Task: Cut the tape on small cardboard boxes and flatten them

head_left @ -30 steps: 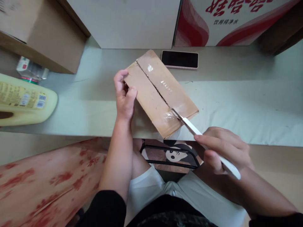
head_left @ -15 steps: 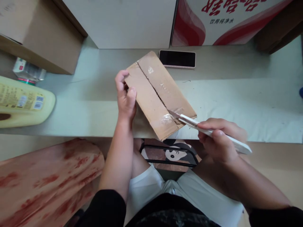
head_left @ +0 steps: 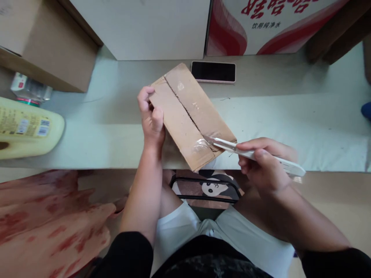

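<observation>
A small brown cardboard box (head_left: 185, 116) is held at a slant above the table's front part, its seam running diagonally and bits of clear tape on its top. My left hand (head_left: 151, 116) grips its left side, thumb on the near edge and fingers around the corner. In my right hand (head_left: 265, 162) is a white utility knife (head_left: 228, 146), fingers wrapped round its handle. Its blade reaches the seam near the box's lower right end, beside the shiny tape; how deep the tip sits I cannot tell.
Behind the box a phone (head_left: 213, 72) lies on the pale tablecloth (head_left: 278, 119). A white carton (head_left: 156, 31) and a red-and-white water carton (head_left: 269, 31) stand at the back. On the left are a large cardboard box (head_left: 60, 50) and a yellow bottle (head_left: 34, 129).
The knife blade has shifted slightly along the seam, with its handle tilted a little differently. The whole view has moved slightly. A patterned pink-red cloth at lower left has changed shape.
</observation>
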`<state>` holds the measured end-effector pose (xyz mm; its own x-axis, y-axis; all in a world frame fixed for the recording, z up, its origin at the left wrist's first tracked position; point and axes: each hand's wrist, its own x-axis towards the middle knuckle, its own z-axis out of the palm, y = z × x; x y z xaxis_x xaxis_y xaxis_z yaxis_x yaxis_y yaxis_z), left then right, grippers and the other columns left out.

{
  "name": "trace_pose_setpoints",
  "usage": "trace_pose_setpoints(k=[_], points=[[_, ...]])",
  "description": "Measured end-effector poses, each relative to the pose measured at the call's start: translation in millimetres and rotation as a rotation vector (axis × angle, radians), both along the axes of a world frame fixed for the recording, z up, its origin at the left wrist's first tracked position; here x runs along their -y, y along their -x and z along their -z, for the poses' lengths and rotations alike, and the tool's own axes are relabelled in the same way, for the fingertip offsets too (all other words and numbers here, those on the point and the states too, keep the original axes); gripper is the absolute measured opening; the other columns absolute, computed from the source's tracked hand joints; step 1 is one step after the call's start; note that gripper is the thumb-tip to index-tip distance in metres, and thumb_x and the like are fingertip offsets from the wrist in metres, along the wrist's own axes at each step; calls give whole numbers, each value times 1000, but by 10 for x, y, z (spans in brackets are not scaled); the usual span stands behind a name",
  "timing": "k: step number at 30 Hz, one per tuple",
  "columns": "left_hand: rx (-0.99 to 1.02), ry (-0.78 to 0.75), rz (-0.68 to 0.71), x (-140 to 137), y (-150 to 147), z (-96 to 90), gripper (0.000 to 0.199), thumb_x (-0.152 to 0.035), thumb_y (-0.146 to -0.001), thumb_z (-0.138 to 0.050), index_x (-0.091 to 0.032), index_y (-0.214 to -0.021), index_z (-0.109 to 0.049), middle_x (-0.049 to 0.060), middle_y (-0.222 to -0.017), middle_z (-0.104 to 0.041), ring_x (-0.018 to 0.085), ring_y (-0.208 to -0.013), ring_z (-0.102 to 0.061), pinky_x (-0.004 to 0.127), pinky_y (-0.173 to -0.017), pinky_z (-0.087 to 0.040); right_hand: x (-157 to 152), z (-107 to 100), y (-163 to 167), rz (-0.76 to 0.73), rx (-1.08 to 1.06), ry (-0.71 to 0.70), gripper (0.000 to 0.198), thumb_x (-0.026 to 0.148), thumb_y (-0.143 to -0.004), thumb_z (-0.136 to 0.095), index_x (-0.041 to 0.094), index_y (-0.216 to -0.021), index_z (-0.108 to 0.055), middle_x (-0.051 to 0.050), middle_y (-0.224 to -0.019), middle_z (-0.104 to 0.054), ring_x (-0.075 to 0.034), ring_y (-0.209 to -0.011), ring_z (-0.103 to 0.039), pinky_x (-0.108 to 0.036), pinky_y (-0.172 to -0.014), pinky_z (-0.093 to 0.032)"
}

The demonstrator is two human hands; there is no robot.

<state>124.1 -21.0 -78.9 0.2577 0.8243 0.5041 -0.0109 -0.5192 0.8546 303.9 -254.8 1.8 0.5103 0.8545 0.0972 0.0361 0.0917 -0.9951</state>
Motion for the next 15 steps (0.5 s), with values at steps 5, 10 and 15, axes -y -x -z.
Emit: trace_pose_setpoints(k=[5,10,15], points=[[15,-14,17,-18,0,16,59,-75,-87,-55,-33,-129,-49,6,-124,-59,26,-113,-60,46,-102,-52,29,-43,-14,81,-10,-64,17,32,-89,-68,26,-83,-82,1,-53,-63,-9,-41,-53,-19,-34,-40],[14,-19,22,-6,1,9,59,-75,-87,-54,-33,-129,-49,7,-126,-58,26,-111,-60,45,-100,-52,-13,-43,1,43,-73,-5,18,33,-88,-66,24,-83,-80,1,-50,-61,-10,-39,-52,-20,-33,-39],[18,-21,9,-19,-19,18,58,-75,-87,-52,-33,-127,-48,7,-124,-57,27,-111,-59,45,-100,-51,-56,-38,34,-16,-90,59,20,31,-89,-63,20,-85,-79,2,-51,-62,-9,-37,-53,-19,-34,-41]])
